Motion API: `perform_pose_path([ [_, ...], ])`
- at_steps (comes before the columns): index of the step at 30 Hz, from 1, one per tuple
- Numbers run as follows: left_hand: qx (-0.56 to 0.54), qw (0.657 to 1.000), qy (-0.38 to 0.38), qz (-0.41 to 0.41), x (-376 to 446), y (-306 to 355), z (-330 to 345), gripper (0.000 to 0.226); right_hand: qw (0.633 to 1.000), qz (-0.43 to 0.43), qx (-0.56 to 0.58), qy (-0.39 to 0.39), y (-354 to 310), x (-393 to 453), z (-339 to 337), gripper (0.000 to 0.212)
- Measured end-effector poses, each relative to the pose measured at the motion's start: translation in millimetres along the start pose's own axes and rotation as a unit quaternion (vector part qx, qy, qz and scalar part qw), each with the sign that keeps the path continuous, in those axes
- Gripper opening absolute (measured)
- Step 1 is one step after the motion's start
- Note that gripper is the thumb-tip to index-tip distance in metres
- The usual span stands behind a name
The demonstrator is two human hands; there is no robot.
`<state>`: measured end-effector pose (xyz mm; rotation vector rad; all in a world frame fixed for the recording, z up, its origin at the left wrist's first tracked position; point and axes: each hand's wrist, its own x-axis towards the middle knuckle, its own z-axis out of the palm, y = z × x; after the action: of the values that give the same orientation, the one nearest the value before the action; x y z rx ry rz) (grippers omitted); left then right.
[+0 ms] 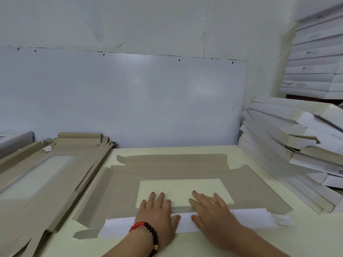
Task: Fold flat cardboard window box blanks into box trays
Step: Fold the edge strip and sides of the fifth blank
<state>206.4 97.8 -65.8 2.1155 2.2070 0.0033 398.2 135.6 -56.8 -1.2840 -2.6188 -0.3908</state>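
So the window box blank (185, 171) is lying flat, grey side up, in the middle of the pale table (269, 243), with its clear window pretty much centred. The near flap (246, 217) is folded over toward the window, so its white side shows. Both hands are pressing that fold down: left hand (157, 212) and right hand (211, 208) sit side by side, fingers straight and spread, tips reaching onto the window, not gripping anything. The left wrist has a red and black bead bracelet (148, 232). Off to the left there's a pile of flat blanks (55, 173). On the right, a leaning stack of what look like folded white trays (289, 138), hard to say for sure. White wall panel (130, 101) at the far side.
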Motion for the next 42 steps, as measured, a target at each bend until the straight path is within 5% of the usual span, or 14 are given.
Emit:
perform_pose_path([
  [6,0.009,1.0,-0.019,-0.007,2,7,20,0.063,0.995,-0.048,0.033,-0.086,-25,10,26,0.051],
  [10,0.025,0.999,-0.018,-0.03,-2,-19,26,0.066,0.986,-0.007,0.061,-0.152,-9,-5,18,0.053],
  [13,0.028,0.998,0.002,-0.055,-5,-46,26,0.065,0.997,0.018,0.04,-0.063,36,-10,37,0.057],
  [21,0.045,0.995,0.028,-0.084,-17,-97,26,0.066,0.991,0.097,0.035,-0.081,113,-41,48,0.058],
  [25,0.021,0.995,0.096,-0.027,-31,-97,10,0.097,0.993,0.106,0.028,-0.039,109,-47,26,0.062],
  [28,-0.003,0.965,0.213,0.154,-40,-94,-3,0.045,0.995,0.05,0.043,0.069,103,-50,15,0.034],
  [32,0.061,0.943,0.181,0.273,-45,-97,-7,0.05,0.998,-0.03,0.045,0.022,99,-58,5,0.041],
  [35,0.095,0.944,0.145,0.281,-47,-99,-10,0.045,0.997,-0.057,0.05,-0.01,97,-60,-6,0.029],
  [38,0.082,0.952,0.165,0.243,-44,-95,-13,0.054,0.998,-0.041,0.038,0.013,98,-54,-7,0.04],
  [42,-0.021,0.982,0.107,0.156,-29,-91,-21,0.035,0.999,0.013,0.021,-0.036,100,-42,-12,0.032],
])
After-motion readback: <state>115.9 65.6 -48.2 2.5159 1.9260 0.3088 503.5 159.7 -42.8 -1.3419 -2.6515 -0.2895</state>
